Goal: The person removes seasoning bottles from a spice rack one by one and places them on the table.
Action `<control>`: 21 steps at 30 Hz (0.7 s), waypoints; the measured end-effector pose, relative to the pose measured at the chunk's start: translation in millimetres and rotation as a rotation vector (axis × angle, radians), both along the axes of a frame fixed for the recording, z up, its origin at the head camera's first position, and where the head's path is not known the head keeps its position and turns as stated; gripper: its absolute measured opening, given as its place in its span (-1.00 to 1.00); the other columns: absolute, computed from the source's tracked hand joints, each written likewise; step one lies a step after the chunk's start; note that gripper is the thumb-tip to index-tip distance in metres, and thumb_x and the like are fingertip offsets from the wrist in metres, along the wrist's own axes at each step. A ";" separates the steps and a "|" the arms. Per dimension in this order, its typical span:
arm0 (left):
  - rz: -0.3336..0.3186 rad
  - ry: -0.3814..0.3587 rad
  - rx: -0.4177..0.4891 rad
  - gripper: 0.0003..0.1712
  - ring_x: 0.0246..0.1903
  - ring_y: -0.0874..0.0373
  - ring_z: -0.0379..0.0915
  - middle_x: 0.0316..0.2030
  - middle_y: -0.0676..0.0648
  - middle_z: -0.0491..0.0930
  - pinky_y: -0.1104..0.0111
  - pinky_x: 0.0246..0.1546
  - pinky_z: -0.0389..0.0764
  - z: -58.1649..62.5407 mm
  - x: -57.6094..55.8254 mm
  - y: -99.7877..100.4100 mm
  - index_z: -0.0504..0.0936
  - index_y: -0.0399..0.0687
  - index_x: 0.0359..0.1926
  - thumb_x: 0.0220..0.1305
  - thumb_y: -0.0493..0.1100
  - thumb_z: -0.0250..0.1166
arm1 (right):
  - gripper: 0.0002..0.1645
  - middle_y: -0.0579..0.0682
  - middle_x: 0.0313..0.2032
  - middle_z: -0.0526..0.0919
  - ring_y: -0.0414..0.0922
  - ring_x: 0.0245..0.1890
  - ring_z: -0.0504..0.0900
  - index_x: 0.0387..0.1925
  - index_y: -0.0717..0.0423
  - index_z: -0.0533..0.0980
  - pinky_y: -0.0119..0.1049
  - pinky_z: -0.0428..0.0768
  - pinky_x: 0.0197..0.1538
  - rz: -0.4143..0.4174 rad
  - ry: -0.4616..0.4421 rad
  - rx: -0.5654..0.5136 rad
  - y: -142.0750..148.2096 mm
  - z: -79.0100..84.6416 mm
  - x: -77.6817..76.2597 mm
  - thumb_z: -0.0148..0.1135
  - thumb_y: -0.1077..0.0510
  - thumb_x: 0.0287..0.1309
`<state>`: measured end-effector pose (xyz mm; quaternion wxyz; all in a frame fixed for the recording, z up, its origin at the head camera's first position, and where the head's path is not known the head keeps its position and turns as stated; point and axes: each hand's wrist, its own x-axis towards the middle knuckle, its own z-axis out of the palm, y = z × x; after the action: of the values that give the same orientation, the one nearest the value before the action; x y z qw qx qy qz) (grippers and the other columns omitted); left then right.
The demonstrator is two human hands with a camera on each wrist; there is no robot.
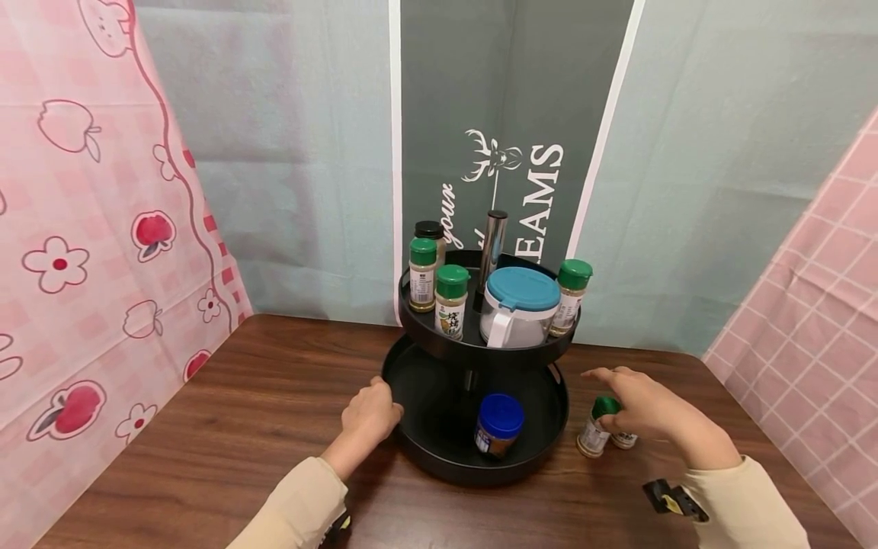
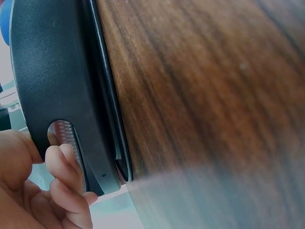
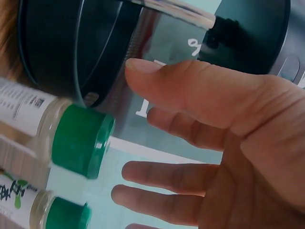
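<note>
A black two-tier round rack [image 1: 473,474] stands on the table. My left hand [image 1: 370,415] grips the left side of its lower tray. In the left wrist view, curled fingers [image 2: 64,167] of that hand hold the tray wall [image 2: 52,71] at an oval slot. My right hand [image 1: 652,412], thumb and fingers spread, hovers by two green-capped seasoning bottles right of the rack. In the right wrist view, the nearer bottle [image 3: 78,138] and the other bottle [image 3: 64,214] are apart from the fingertips. A blue-lidded jar [image 1: 501,423] sits in the lower tray.
The upper tray carries green-capped bottles [image 1: 450,305], a dark-lidded jar [image 1: 430,230] and a clear container [image 1: 523,305] with a blue lid and white handle. A metal post [image 1: 493,248] rises from it. Fabric curtains [image 1: 309,152] hang behind the wooden table [image 1: 274,381].
</note>
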<state>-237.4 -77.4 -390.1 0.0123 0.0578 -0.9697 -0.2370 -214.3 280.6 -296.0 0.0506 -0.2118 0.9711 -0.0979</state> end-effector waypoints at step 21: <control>0.002 0.009 0.016 -0.48 -0.42 -0.11 0.48 -0.34 -0.30 0.59 0.01 -0.46 0.50 -1.0 0.5 0.0 0.38 -0.36 -0.08 -0.02 -0.11 0.25 | -0.29 0.23 -0.12 0.49 0.10 -0.16 0.49 0.07 0.18 0.41 0.02 0.52 -0.18 0.074 -0.028 -0.007 -46.1 -2.3 5.9 0.41 0.13 -0.22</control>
<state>-236.8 -77.4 -391.0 0.0165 0.0578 -0.9677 -0.2449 -208.4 234.5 -298.2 0.0670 -0.2465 0.9614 -0.1025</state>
